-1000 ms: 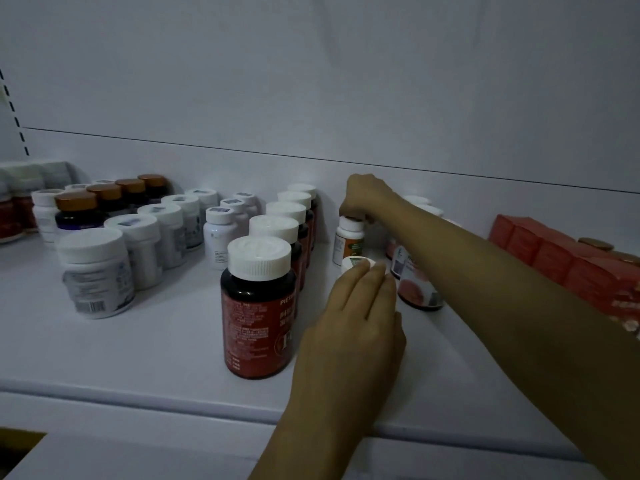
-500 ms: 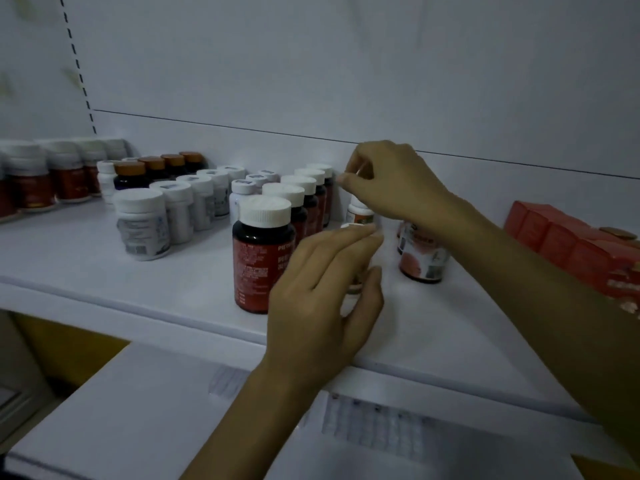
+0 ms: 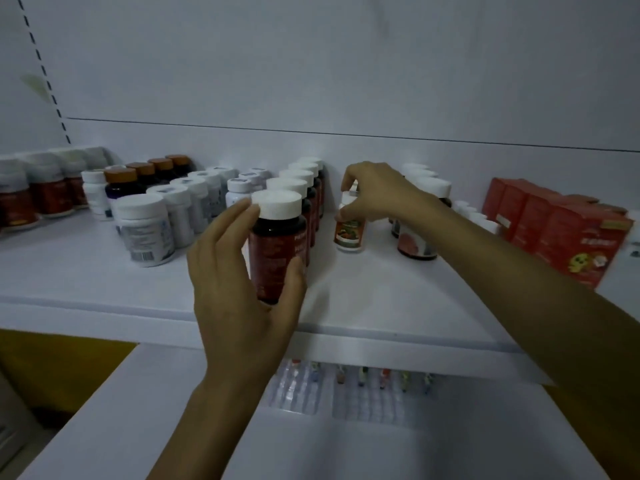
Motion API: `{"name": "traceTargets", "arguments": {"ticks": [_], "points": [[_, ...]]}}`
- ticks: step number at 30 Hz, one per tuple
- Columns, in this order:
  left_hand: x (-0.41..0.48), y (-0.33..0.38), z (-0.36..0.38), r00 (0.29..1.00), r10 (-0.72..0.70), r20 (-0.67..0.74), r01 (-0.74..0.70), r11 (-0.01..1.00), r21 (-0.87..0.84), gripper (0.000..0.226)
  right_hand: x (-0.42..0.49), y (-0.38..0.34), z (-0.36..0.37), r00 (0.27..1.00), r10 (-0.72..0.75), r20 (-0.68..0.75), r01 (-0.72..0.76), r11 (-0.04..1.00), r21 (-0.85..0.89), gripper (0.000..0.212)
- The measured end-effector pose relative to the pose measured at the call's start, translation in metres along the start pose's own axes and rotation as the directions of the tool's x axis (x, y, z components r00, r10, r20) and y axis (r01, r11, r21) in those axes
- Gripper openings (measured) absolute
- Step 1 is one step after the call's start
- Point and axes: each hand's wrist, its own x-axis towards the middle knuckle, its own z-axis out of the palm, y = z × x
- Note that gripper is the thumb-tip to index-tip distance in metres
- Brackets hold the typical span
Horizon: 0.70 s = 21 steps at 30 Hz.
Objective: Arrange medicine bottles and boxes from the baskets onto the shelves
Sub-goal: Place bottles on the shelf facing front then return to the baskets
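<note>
A white shelf (image 3: 104, 278) runs across a white back panel (image 3: 311, 64) in dim light, and a dashed line of slots (image 3: 41, 64) climbs the panel at far left.

At the far left end of the shelf stand dark red bottles (image 3: 20, 206) with white caps. Right of them a row of dark bottles with amber caps (image 3: 121, 178) runs toward the back. Beside that is a row of white bottles; the nearest white bottle (image 3: 145, 230) carries a grey label with a barcode near its foot, the print too small to read. Smaller white bottles (image 3: 239, 190) stand just beyond.

Next comes a row of red-labelled bottles with white caps (image 3: 301, 174), lined front to back. The left hand (image 3: 235, 289) grips the front red bottle (image 3: 277, 237), which stands upright on the shelf near its front edge. The fingers lie along the bottle's left side up to the cap and the thumb presses the label on the right. Pale lettering on the label is blurred and cannot be made out.

Further right and deeper on the shelf, the right hand (image 3: 374, 195) pinches the small bottle (image 3: 349, 232) at its cap. The bottle is white with an orange and green picture label, and its base is on the shelf. Behind the forearm stand white-capped bottles with a red fruit picture (image 3: 415, 244).

At far right is a row of red boxes (image 3: 571, 237). The nearest shows a yellow cartoon figure; its writing is illegible.

Below the shelf, clear blister packs (image 3: 363, 393) lie on a lower white surface.
</note>
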Motion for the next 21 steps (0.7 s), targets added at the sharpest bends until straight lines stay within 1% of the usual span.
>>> {"name": "traceTargets", "arguments": {"ticks": [4, 7, 11, 12, 14, 15, 16, 17, 18, 19, 20, 21], "points": [[0.008, -0.026, -0.011, 0.976, -0.112, 0.185, 0.126, 0.990, -0.067, 0.074, 0.019, -0.002, 0.019, 0.992, 0.116, -0.047, -0.118, 0.992, -0.051, 0.050], [0.013, -0.038, -0.013, 0.925, -0.169, 0.339, 0.218, 0.969, -0.114, 0.085, 0.023, -0.006, 0.024, 0.981, 0.178, -0.077, -0.184, 0.979, -0.092, 0.051], [0.018, -0.046, -0.012, 0.849, -0.179, 0.497, 0.293, 0.942, -0.162, 0.101, 0.026, -0.007, 0.025, 0.972, 0.221, -0.082, -0.232, 0.959, -0.161, 0.044], [0.019, -0.048, -0.012, 0.832, -0.185, 0.523, 0.315, 0.934, -0.171, 0.102, 0.027, -0.007, 0.026, 0.970, 0.227, -0.082, -0.239, 0.955, -0.175, 0.042], [0.022, -0.050, -0.012, 0.804, -0.194, 0.563, 0.352, 0.918, -0.186, 0.095, 0.026, -0.004, 0.028, 0.966, 0.238, -0.100, -0.252, 0.952, -0.176, 0.042], [0.023, -0.051, -0.013, 0.791, -0.199, 0.578, 0.370, 0.909, -0.193, 0.088, 0.023, -0.002, 0.029, 0.962, 0.239, -0.134, -0.260, 0.950, -0.175, 0.043], [0.024, -0.051, -0.013, 0.779, -0.207, 0.591, 0.389, 0.900, -0.198, 0.081, 0.018, -0.002, 0.030, 0.951, 0.231, -0.204, -0.266, 0.950, -0.166, 0.043], [0.025, -0.052, -0.014, 0.767, -0.216, 0.604, 0.406, 0.892, -0.197, 0.075, 0.011, -0.003, 0.032, 0.928, 0.207, -0.311, -0.256, 0.959, -0.124, 0.038], [0.027, -0.052, -0.014, 0.752, -0.222, 0.621, 0.422, 0.885, -0.195, 0.071, 0.002, -0.007, 0.035, 0.882, 0.181, -0.435, -0.216, 0.976, -0.032, 0.030], [0.030, -0.053, -0.014, 0.732, -0.225, 0.643, 0.433, 0.882, -0.185, 0.066, -0.010, -0.015, 0.042, 0.817, 0.184, -0.546, -0.145, 0.983, 0.114, 0.020], [0.032, -0.053, -0.014, 0.716, -0.224, 0.661, 0.439, 0.881, -0.176, 0.061, -0.024, -0.026, 0.051, 0.758, 0.230, -0.611, -0.048, 0.953, 0.299, 0.014], [0.034, -0.054, -0.015, 0.703, -0.223, 0.676, 0.443, 0.880, -0.171, 0.058, -0.039, -0.041, 0.060, 0.725, 0.301, -0.619, 0.050, 0.874, 0.484, 0.016]]}}
